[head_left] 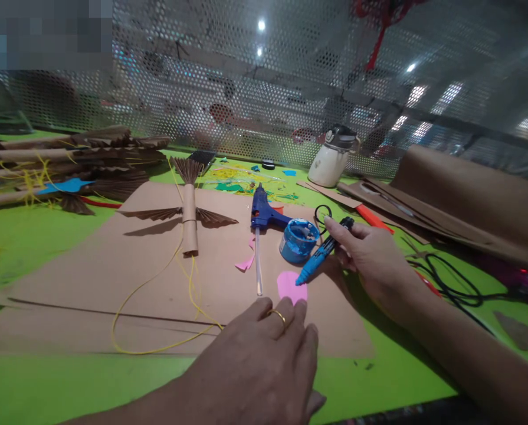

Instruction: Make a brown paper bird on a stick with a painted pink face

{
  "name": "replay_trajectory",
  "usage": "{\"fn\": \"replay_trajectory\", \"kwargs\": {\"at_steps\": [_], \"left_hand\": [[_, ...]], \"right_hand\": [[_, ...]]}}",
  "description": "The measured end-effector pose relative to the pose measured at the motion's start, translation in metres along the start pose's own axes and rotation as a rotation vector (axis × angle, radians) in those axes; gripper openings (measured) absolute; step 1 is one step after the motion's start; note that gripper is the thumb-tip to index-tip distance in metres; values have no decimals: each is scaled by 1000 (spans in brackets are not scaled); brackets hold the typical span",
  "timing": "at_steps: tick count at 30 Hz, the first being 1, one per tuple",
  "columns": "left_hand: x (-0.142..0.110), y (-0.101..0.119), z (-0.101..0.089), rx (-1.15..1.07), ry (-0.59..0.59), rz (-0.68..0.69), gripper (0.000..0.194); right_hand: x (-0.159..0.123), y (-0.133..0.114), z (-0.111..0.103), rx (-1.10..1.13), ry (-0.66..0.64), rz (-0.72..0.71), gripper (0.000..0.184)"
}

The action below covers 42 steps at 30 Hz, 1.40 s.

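My right hand [374, 254] grips a blue marker [319, 258] near its black end, and the blue tip points down at a pink paper piece [292, 286]. My left hand [268, 354], a ring on one finger, lies flat with its fingertips at the near edge of that pink piece. Beneath both is a brown paper sheet [157, 295]. Just behind the marker stands an open jar of blue paint [298, 241]. A blue glue gun [264, 209] with a clear glue stick is beside the jar. To the left lies a rolled-paper bird figure [190, 218] with pleated wings and yellow string.
Several similar paper figures [91, 156] are piled at the left. A white bottle with a dark lid [332, 156] stands at the back. Brown paper sheets [467, 189] and a black cable [449, 283] occupy the right. Behind the green table [60, 236] rises a perforated metal screen [179, 106].
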<state>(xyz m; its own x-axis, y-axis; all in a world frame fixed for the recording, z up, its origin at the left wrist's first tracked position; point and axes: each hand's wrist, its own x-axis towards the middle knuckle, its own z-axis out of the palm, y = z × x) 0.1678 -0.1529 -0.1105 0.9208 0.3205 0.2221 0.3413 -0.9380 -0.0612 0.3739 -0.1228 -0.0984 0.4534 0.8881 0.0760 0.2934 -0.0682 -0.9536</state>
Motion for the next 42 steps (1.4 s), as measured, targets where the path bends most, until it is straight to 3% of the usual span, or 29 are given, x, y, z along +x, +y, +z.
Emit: {"fn": "replay_trajectory", "kwargs": {"at_steps": [10, 22, 34, 42], "left_hand": [[-3, 3, 1, 21, 7, -1, 40], [-1, 2, -2, 1, 8, 4, 37], [-4, 3, -2, 10, 5, -2, 37], [-3, 4, -3, -7, -24, -11, 39]], "right_hand": [[9, 2, -7, 151, 14, -56, 40], [-1, 0, 4, 1, 26, -4, 48], [8, 5, -4, 119, 17, -27, 43], [-1, 1, 2, 39, 4, -62, 45]]}}
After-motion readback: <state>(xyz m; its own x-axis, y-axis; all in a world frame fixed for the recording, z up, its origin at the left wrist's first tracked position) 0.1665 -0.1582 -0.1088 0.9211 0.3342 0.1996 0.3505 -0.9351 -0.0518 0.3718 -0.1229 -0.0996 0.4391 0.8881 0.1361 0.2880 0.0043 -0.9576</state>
